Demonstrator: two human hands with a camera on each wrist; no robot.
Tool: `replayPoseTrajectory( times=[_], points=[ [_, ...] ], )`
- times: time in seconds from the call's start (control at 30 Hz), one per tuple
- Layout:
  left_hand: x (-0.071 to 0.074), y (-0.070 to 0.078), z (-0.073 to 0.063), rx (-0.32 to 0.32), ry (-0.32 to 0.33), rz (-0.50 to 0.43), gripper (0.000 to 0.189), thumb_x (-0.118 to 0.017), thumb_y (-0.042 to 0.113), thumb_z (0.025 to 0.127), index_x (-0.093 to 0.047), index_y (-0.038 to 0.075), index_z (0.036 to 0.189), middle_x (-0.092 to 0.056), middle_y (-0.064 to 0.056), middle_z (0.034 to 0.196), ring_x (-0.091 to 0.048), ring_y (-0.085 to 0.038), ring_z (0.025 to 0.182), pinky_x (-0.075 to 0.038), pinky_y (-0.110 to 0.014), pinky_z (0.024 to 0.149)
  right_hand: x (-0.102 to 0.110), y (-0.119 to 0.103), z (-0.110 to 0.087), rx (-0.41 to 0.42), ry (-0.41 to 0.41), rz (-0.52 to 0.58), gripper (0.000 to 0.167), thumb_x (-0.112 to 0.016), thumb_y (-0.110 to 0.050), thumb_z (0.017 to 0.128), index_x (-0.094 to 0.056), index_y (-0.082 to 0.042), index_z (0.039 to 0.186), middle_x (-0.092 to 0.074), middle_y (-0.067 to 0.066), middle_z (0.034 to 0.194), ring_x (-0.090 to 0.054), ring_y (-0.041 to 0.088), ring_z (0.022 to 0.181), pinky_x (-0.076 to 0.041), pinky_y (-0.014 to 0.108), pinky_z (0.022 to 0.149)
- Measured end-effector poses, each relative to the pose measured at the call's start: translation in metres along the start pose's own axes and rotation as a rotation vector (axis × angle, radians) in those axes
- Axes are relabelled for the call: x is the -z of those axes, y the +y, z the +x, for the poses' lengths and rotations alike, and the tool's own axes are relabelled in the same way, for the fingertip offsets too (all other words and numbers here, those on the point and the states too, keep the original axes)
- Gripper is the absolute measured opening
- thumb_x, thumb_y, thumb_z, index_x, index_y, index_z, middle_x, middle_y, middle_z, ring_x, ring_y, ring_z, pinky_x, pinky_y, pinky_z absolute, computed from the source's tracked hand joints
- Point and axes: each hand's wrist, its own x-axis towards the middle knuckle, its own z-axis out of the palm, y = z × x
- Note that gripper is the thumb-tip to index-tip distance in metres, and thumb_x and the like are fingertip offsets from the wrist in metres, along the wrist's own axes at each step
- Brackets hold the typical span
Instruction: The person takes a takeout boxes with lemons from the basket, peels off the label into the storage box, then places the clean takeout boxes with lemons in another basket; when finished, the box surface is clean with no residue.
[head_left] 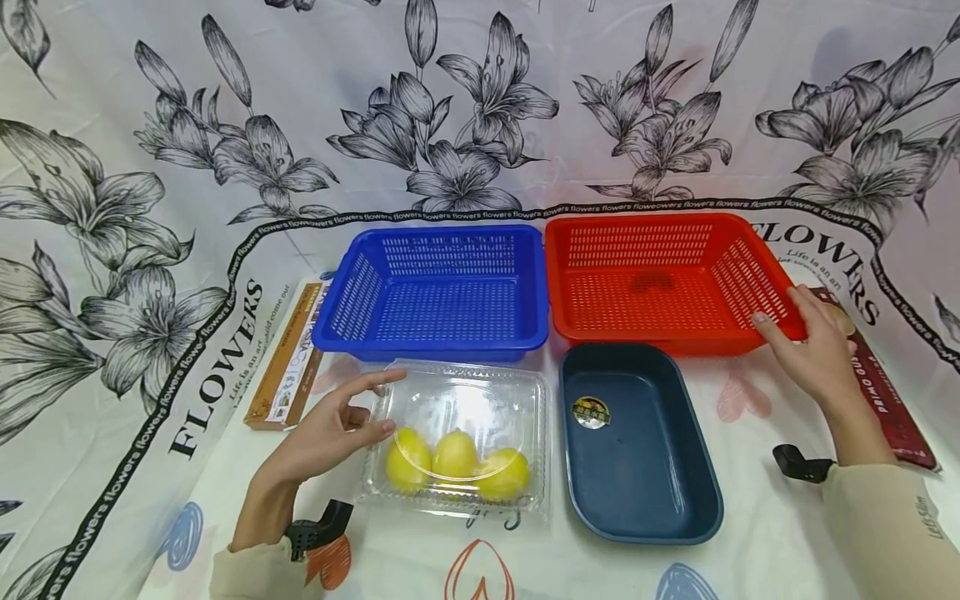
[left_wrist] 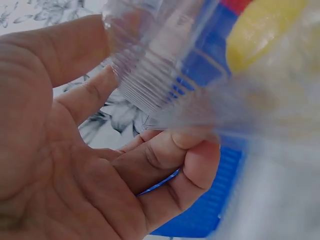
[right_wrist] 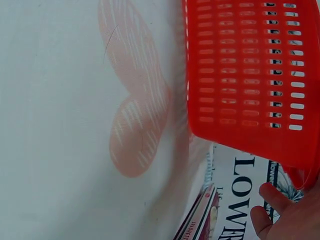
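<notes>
A clear plastic clamshell box [head_left: 472, 392] with three yellow lemons [head_left: 455, 454] inside lies in front of the blue basket [head_left: 431, 343]. My left hand [head_left: 326, 429] holds the box by its left edge, index finger along the top and thumb at the side. In the left wrist view the ridged plastic corner [left_wrist: 145, 95] sits between thumb and curled fingers. My right hand [head_left: 817, 350] grips the front right corner of the red basket [head_left: 622, 335], thumb over the rim. In the right wrist view fingertips [right_wrist: 272, 192] show below that corner.
A dark blue tray [head_left: 637, 475] with a round sticker stands right of the box, before the red basket. A brown and white carton [head_left: 288, 367] lies at left. A dark red pasta packet [head_left: 892, 400] lies at right, under the right forearm. Flowered cloth rises behind the baskets.
</notes>
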Motion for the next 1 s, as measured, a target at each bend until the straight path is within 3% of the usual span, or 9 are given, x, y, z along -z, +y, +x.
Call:
replayPoseTrajectory(
  times=[0.13,0.23,0.37,0.5,0.63,0.73,0.9,1.0],
  points=[
    [0.002,0.008,-0.003,-0.044,0.008,0.003,0.062,-0.072,0.009,0.095,-0.049,0.021,0.151,-0.043,-0.010,0.151,-0.060,-0.023,0.060,-0.057,-0.028,0.062,0.001,0.001,-0.001,-0.010,-0.002,0.025,0.077,-0.050,-0.042,0.102,-0.019,-0.007,0.163,-0.011,0.017,0.172,-0.008,0.051,0.155,0.009,0.082,0.112],
    [0.003,0.017,-0.005,-0.092,0.015,-0.020,0.062,-0.069,0.004,0.095,-0.047,0.015,0.152,-0.043,-0.009,0.147,-0.059,-0.018,0.062,-0.055,-0.025,0.061,0.001,0.001,-0.001,-0.014,-0.002,0.041,0.077,-0.050,-0.041,0.102,-0.018,-0.008,0.163,-0.011,0.016,0.172,-0.007,0.048,0.156,0.010,0.080,0.114],
    [0.001,0.033,-0.005,-0.152,0.011,-0.039,0.063,-0.066,-0.001,0.096,-0.044,0.012,0.153,-0.039,-0.005,0.153,-0.059,-0.012,0.065,-0.055,-0.025,0.063,0.002,0.002,-0.001,-0.025,-0.005,0.050,0.077,-0.050,-0.041,0.103,-0.016,-0.008,0.163,-0.008,0.015,0.173,-0.006,0.049,0.156,0.005,0.081,0.114],
    [-0.002,0.051,0.001,-0.183,0.028,-0.036,0.064,-0.065,-0.002,0.096,-0.042,0.013,0.154,-0.038,-0.008,0.150,-0.062,-0.019,0.067,-0.057,-0.026,0.067,0.002,0.003,-0.001,-0.035,-0.007,0.058,0.077,-0.049,-0.041,0.103,-0.015,-0.009,0.164,-0.006,0.012,0.173,-0.006,0.050,0.156,0.000,0.082,0.114],
    [-0.006,0.071,0.015,-0.178,0.070,-0.026,0.065,-0.066,0.001,0.097,-0.043,0.018,0.154,-0.039,-0.010,0.144,-0.064,-0.024,0.070,-0.059,-0.027,0.071,0.001,0.002,-0.002,-0.036,-0.001,0.056,0.077,-0.049,-0.042,0.103,-0.015,-0.010,0.164,-0.006,0.013,0.173,-0.007,0.052,0.155,0.002,0.083,0.113],
    [-0.009,0.085,0.028,-0.151,0.092,-0.016,0.064,-0.067,0.006,0.097,-0.043,0.023,0.154,-0.038,-0.007,0.149,-0.064,-0.023,0.071,-0.057,-0.028,0.068,0.000,0.002,-0.002,-0.043,0.003,0.053,0.077,-0.049,-0.043,0.103,-0.015,-0.010,0.164,-0.006,0.013,0.173,-0.009,0.053,0.154,-0.001,0.083,0.114],
    [-0.015,0.101,0.056,-0.135,0.112,-0.006,0.063,-0.068,0.011,0.098,-0.044,0.028,0.154,-0.037,-0.002,0.152,-0.062,-0.024,0.066,-0.050,-0.027,0.060,-0.002,0.002,-0.001,-0.052,0.004,0.069,0.077,-0.050,-0.044,0.103,-0.016,-0.012,0.164,-0.007,0.012,0.173,-0.011,0.050,0.155,-0.010,0.081,0.115],
    [-0.018,0.108,0.075,-0.135,0.131,-0.011,0.062,-0.068,0.013,0.098,-0.045,0.032,0.152,-0.038,-0.004,0.149,-0.069,-0.020,0.070,-0.056,-0.027,0.066,-0.004,0.003,0.001,-0.053,0.004,0.078,0.077,-0.051,-0.044,0.103,-0.017,-0.013,0.164,-0.008,0.012,0.173,-0.012,0.050,0.154,-0.013,0.081,0.114]
  ],
)
